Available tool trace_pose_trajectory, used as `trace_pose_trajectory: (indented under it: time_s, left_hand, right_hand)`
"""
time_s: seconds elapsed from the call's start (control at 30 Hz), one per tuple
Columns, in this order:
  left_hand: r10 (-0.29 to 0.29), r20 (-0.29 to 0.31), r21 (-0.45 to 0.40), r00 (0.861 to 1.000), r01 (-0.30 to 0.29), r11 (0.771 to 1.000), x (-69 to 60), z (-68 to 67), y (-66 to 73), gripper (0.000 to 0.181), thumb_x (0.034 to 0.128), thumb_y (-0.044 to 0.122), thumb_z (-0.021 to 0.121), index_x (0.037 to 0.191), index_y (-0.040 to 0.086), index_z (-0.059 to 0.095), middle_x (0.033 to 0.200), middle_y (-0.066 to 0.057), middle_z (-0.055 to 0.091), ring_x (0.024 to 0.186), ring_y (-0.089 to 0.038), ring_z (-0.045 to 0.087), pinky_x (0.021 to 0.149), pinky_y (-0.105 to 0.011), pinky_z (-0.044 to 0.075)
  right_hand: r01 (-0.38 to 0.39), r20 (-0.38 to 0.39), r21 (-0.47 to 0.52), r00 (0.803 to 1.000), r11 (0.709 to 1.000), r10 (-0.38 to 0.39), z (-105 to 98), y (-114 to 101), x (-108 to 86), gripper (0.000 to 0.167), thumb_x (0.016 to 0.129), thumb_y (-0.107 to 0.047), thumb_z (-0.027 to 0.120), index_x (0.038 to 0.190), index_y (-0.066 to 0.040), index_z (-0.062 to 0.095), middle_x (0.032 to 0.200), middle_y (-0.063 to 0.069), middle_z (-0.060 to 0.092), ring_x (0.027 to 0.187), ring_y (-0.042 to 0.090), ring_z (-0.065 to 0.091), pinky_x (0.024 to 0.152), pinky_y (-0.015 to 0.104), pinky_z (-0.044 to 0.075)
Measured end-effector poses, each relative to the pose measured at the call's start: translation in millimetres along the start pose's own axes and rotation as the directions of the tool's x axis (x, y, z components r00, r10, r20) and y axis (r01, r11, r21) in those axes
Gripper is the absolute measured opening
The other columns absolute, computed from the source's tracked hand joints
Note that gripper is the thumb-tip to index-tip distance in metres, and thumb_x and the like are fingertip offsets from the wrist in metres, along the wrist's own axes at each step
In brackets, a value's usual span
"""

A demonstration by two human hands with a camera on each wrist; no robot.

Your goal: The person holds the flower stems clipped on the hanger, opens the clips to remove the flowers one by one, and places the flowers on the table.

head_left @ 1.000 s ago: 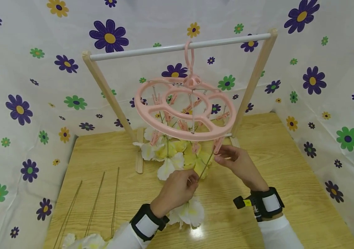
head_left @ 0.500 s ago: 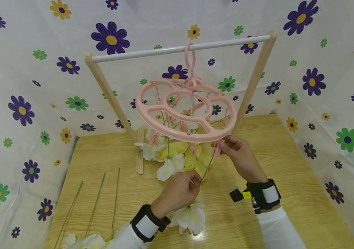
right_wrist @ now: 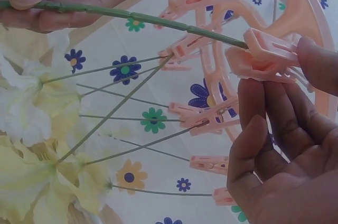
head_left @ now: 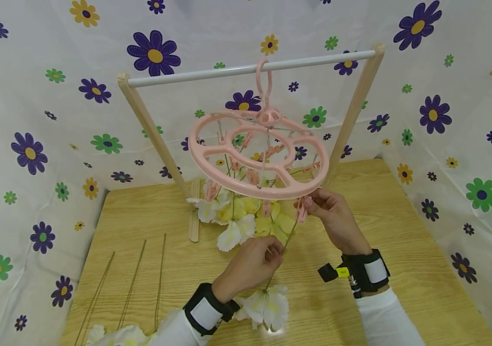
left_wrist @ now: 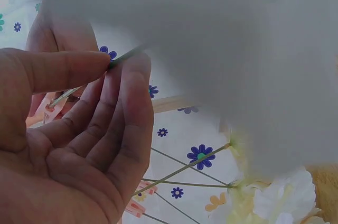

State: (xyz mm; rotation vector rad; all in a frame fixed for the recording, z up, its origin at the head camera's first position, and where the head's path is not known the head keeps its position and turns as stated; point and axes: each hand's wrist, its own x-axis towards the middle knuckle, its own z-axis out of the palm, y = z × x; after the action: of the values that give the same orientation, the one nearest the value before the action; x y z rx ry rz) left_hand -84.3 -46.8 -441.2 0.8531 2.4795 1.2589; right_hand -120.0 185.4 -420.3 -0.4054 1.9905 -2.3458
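My left hand point(head_left: 250, 264) pinches the green stem point(right_wrist: 127, 14) of a white artificial flower point(head_left: 265, 307) between thumb and fingertips; the bloom hangs below that hand. With thumb and fingers, my right hand point(head_left: 334, 216) pinches a pink clothespin point(right_wrist: 269, 49) at the front right of the round pink clip hanger point(head_left: 254, 190). In the right wrist view the stem's tip meets the clothespin's mouth; whether it is clamped, I cannot tell. Several other pink clothespins point(right_wrist: 208, 165) hold stems, with white and yellow flowers point(head_left: 237, 230) hanging under the hanger. A blurred pale shape covers much of the left wrist view.
The hanger hooks over a white rod point(head_left: 194, 73) between wooden posts point(head_left: 360, 101). Loose stems point(head_left: 131, 283) with white flowers point(head_left: 122, 335) lie at the table's left front. A flower-printed cloth point(head_left: 458, 158) surrounds the wooden table point(head_left: 371, 211) at the back and sides.
My right hand has shifted from the clothespin's lower end to its upper end. My left hand has moved slightly right and down with the stem, and the white bloom sits a little lower.
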Motion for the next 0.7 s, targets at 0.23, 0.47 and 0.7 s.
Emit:
trace_pose_trajectory:
  time_s: [0.23,0.47,0.7]
  left_hand:
    - [-0.026,0.05,-0.008,0.998,0.026,1.0,-7.7,-2.8,-3.5,0.005,0.0946,0.003,0.066,0.097,0.004,0.071,0.089,-0.004,0.071,0.072,-0.004,0.066,0.066,-0.021,0.053]
    - [-0.06,0.067,0.054,0.996,0.057,0.997,-25.1,-16.5,-15.9,0.008,0.0921,0.001,0.066,0.091,0.008,0.068,0.084,0.001,0.067,0.072,-0.006,0.063,0.063,-0.024,0.052]
    - [-0.172,0.045,0.092,0.984,0.168,0.982,-49.0,-47.8,-36.8,0.005,0.089,0.0,0.067,0.088,0.005,0.066,0.079,0.002,0.064,0.066,-0.01,0.058,0.057,-0.027,0.046]
  right_hand:
    - [0.05,-0.007,0.032,0.999,0.998,-0.05,-1,3,0.4,0.013,0.104,-0.006,0.058,0.105,-0.002,0.069,0.093,0.002,0.071,0.087,0.014,0.067,0.088,0.032,0.053]
    - [0.07,-0.049,0.064,0.997,0.995,-0.067,-7,1,1.8,0.022,0.105,-0.008,0.056,0.104,0.013,0.063,0.089,0.004,0.07,0.079,0.015,0.066,0.079,0.03,0.054]
    - [0.047,-0.125,0.112,0.992,0.993,-0.033,-17,-2,3.0,0.029,0.105,-0.02,0.057,0.104,0.008,0.066,0.088,0.004,0.069,0.079,0.014,0.064,0.079,0.028,0.051]
